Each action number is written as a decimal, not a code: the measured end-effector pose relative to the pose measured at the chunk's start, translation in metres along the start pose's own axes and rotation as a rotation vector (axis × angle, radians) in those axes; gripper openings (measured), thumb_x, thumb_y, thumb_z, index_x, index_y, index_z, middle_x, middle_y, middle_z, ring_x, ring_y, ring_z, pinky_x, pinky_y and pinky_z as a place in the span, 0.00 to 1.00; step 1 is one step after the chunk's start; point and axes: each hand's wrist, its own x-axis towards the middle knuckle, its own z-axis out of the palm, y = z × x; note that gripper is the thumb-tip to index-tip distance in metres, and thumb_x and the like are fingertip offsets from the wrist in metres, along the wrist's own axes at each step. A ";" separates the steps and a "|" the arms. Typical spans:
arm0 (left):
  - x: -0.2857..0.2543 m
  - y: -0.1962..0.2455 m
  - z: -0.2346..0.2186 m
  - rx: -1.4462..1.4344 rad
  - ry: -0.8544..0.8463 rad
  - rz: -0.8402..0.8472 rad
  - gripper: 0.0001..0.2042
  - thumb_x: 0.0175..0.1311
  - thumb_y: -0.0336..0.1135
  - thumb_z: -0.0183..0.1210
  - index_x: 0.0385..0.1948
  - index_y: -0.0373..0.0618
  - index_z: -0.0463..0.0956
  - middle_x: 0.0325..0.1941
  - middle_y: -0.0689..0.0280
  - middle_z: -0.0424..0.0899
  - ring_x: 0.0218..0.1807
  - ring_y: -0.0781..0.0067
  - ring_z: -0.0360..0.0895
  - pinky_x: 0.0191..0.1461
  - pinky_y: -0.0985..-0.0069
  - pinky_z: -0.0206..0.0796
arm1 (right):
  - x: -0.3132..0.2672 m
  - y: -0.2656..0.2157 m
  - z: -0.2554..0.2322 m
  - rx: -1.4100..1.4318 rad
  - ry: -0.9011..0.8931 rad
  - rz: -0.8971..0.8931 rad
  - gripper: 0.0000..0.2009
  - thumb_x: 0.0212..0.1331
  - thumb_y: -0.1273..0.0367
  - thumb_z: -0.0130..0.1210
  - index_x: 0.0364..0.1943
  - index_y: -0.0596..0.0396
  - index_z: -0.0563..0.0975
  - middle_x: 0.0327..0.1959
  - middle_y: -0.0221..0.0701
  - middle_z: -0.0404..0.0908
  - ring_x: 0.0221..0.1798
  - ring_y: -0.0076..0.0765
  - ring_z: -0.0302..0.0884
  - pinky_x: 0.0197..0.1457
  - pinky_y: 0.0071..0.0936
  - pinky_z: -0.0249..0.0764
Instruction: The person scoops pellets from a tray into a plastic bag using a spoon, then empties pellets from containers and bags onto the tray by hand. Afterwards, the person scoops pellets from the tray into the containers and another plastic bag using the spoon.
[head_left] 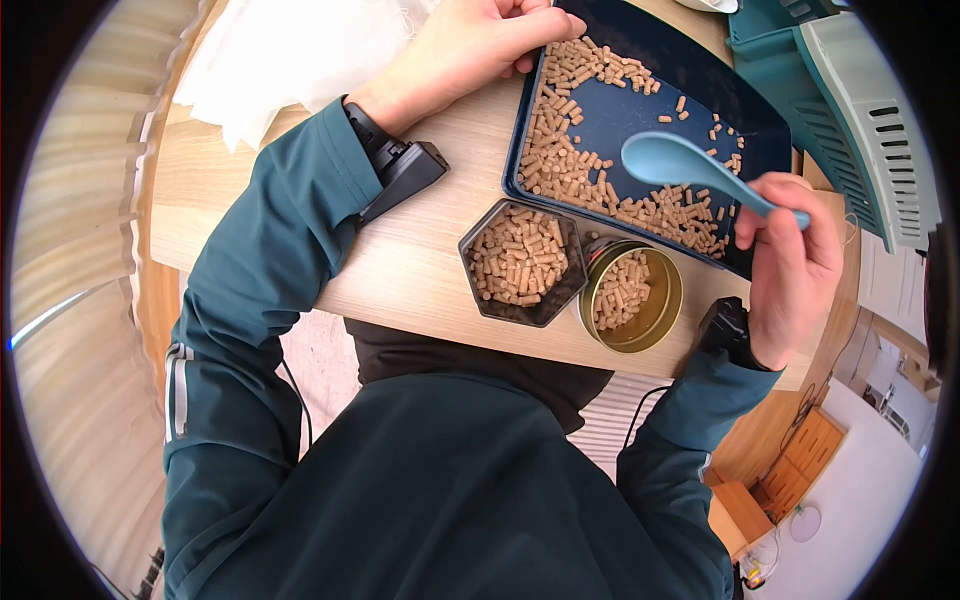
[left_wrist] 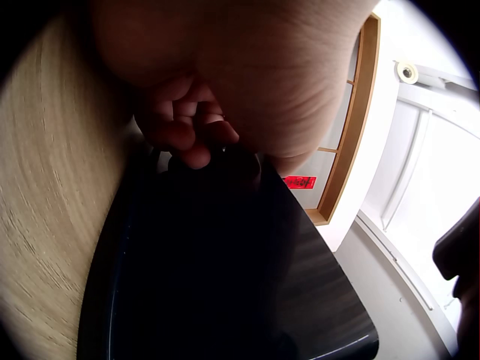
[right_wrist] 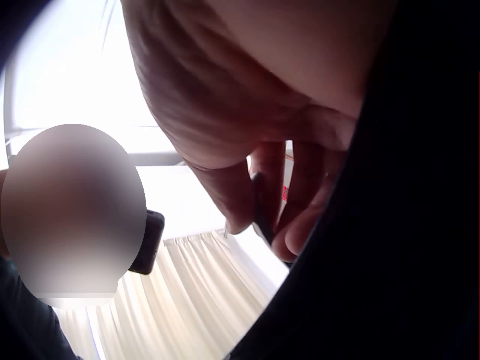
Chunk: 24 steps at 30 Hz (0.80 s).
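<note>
My right hand [head_left: 795,255] pinches the handle of a light blue spoon [head_left: 660,157]. Its bowl hangs over a dark blue tray [head_left: 640,108] of wood-like pellets [head_left: 560,150], heaped mostly along the left and near sides. At the tray's upper left corner, my left hand [head_left: 455,50] grips the wall, thumb over the rim; the left wrist view shows curled fingers [left_wrist: 176,135] at the outer wall. Close below the tray stand a dark hexagonal container [head_left: 474,283] filled with pellets and a round gold-coloured tin [head_left: 663,305] with pellets in its left part.
White sheet-like material [head_left: 290,60] lies on the wooden table [head_left: 420,250] at the upper left. A teal and grey slotted plastic crate [head_left: 860,130] stands beyond the tray at the right. The table's near edge runs just below the two small containers.
</note>
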 end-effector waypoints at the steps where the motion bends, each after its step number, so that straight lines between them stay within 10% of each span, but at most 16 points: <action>1: 0.000 0.001 0.000 -0.007 -0.004 -0.007 0.16 0.74 0.38 0.64 0.24 0.47 0.71 0.22 0.76 0.74 0.24 0.88 0.66 0.29 0.84 0.59 | 0.001 -0.002 0.006 -0.108 0.060 0.064 0.09 0.68 0.77 0.62 0.49 0.64 0.84 0.49 0.39 0.82 0.41 0.28 0.79 0.42 0.22 0.75; 13: 0.001 -0.002 0.000 -0.029 0.003 0.001 0.16 0.74 0.37 0.64 0.24 0.48 0.70 0.22 0.76 0.73 0.24 0.88 0.66 0.29 0.84 0.59 | 0.005 -0.013 0.014 -0.347 -0.257 0.121 0.12 0.54 0.81 0.69 0.44 0.64 0.87 0.46 0.40 0.89 0.53 0.39 0.84 0.60 0.33 0.76; 24: 0.000 0.001 0.000 -0.002 0.008 -0.008 0.16 0.74 0.37 0.64 0.24 0.47 0.71 0.22 0.76 0.73 0.24 0.88 0.66 0.29 0.84 0.59 | 0.003 -0.002 0.005 -0.149 0.054 0.263 0.10 0.74 0.70 0.58 0.49 0.63 0.83 0.42 0.34 0.87 0.36 0.21 0.80 0.41 0.20 0.74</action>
